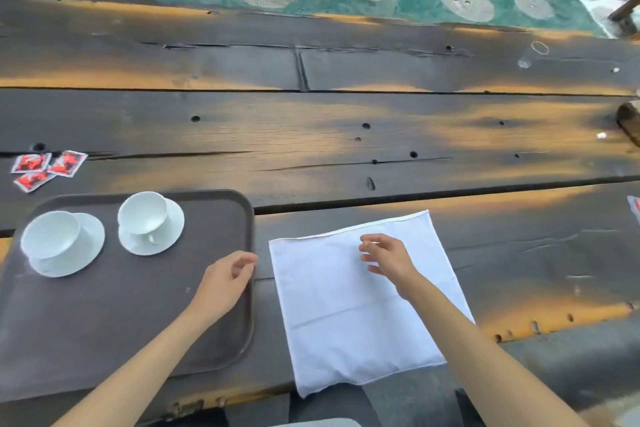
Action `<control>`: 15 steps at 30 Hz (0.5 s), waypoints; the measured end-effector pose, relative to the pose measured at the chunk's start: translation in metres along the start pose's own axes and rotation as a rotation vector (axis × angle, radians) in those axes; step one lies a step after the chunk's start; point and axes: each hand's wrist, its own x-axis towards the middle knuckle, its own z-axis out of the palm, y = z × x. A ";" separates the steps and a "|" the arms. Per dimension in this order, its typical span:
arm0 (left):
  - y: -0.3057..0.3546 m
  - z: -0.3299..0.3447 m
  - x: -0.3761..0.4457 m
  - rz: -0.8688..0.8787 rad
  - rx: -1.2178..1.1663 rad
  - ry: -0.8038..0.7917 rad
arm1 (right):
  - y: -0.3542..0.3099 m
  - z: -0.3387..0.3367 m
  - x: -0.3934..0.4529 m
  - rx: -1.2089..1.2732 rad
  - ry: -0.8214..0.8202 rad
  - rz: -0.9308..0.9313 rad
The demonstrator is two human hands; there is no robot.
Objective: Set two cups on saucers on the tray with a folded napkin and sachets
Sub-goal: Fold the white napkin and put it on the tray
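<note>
**Now: both hands over the near edge, napkin flat, cups already on the tray**

Nearest me, the white napkin point(349, 302) lies spread on the dark wooden surface point(311, 135), its near corner hanging a little over the front edge. It shows crease lines but is opened out flat. My right hand point(384, 258) sits above the napkin's far half with the fingers loosely curled and spread; the grip is open, holding nothing that I can see, and I cannot tell whether the fingertips touch the cloth.

Just left of the napkin, my left hand point(228, 276) hovers over the right rim of the brown tray point(207, 218), fingers bent inward, thumb and forefinger close together. That grip is empty too, as far as I can see.

Further along the tray, in its far-left part, stand two white cups, each on its own saucer. The left cup point(52, 236) sits on the left saucer point(86, 250), and the right cup point(143, 213) on the right saucer point(166, 229), its handle turned toward me. The two saucers are just beside each other, apart.

Beyond the tray's far-left corner, three red sachets point(45, 166) lie on the surface in a small overlapping cluster.

Far off, to the right, a clear glass point(533, 54) lies on its side on the planks.
</note>
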 end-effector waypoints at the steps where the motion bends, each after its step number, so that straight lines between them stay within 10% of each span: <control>1: 0.009 0.015 0.009 0.028 0.050 0.011 | 0.006 -0.019 0.011 -0.082 0.014 -0.023; 7: 0.036 0.064 0.066 0.041 0.339 0.035 | 0.020 -0.109 0.081 -0.794 0.021 -0.261; 15: 0.041 0.085 0.096 -0.011 0.494 0.082 | 0.012 -0.152 0.146 -0.971 0.053 -0.369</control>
